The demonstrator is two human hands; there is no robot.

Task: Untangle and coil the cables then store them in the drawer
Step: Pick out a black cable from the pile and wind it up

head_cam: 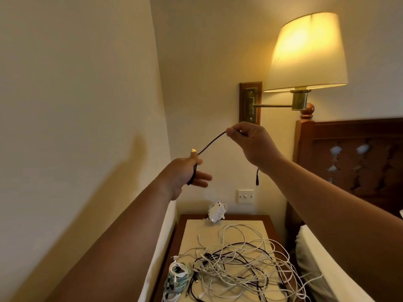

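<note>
Bedside corner, lit wall lamp (pixel 305 53) overhead. Nearest me, low on the table (pixel 192 227), the tangled pile of white and black cables (pixel 237 262) sits untouched; a coiled bundle (pixel 177 277) lies at its left edge. I see no drawer from here.

Raised above: black cable (pixel 212 142) strung between both hands, long axis running up and to the right. Left hand (pixel 185 174), lower and nearer, has turns looped round it, fingers half open, thumb pinning the cable. Right hand (pixel 250 144), higher and farther, pinches the cable closed; the free end (pixel 257 177) dangles below its wrist.

My read: the next wrap goes right hand toward left.
</note>
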